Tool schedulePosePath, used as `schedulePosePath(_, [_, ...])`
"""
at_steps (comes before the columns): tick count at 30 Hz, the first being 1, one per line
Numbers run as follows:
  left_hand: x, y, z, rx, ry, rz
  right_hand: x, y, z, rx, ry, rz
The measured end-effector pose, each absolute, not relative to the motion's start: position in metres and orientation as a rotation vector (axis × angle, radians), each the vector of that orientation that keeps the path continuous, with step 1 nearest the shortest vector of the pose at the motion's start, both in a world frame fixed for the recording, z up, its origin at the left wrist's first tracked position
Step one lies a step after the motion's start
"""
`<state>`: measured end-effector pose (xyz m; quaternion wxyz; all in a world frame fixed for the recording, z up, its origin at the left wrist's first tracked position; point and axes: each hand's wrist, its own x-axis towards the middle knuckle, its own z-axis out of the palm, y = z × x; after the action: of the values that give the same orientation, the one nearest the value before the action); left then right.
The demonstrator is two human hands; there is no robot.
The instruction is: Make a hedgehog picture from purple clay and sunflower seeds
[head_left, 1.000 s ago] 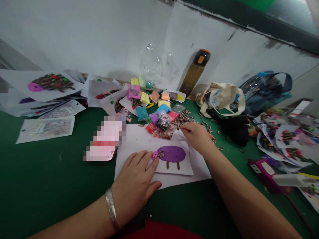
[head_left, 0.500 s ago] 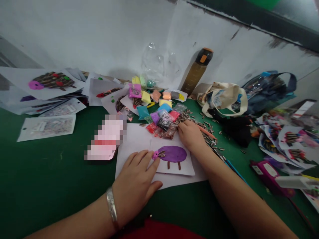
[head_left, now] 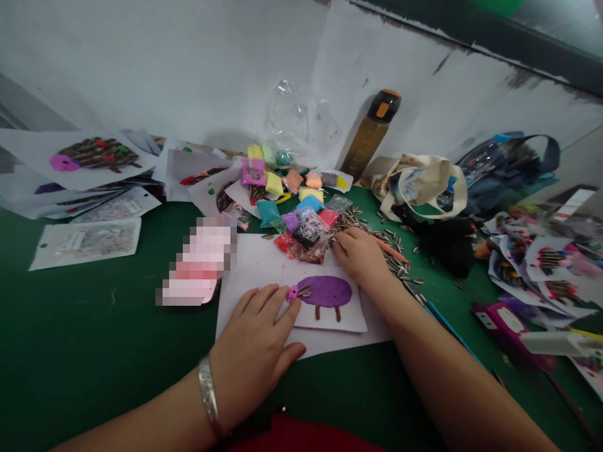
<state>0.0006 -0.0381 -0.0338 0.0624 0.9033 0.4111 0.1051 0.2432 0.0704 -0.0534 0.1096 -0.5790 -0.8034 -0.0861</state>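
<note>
Resting flat and open, left hand [head_left: 252, 348] lies on white card [head_left: 330, 328], fingertips just beside purple clay figure [head_left: 325, 292], which has seeds pressed in at its pink head. Right hand [head_left: 360, 257], curled, grip unclear, sits just past the figure, beside sunflower seeds [head_left: 358, 221] and clay packets [head_left: 306, 229].

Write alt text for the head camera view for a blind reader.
Two bare hands work at a green table over a purple clay animal with a pink head on white paper. The left hand rests beside it; the right hand lies by sunflower seeds and packets of coloured clay.
</note>
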Motion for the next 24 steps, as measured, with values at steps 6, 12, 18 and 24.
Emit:
schedulePosePath(6, [0.001,-0.037,-0.034,2.708,1.253,0.321,0.239,0.076,-0.055,-1.711,-2.386,-0.148])
schedulePosePath(12, [0.001,-0.036,-0.034,2.715,1.245,0.305,0.245,0.066,-0.046,-1.709,-2.217,-0.111])
schedulePosePath(18, [0.0,-0.037,-0.033,2.706,1.244,0.333,0.236,0.038,-0.022,-1.531,-1.949,0.58])
schedulePosePath(24, [0.0,-0.037,-0.034,2.705,1.232,0.36,0.213,0.028,-0.021,-1.266,-2.139,0.805])
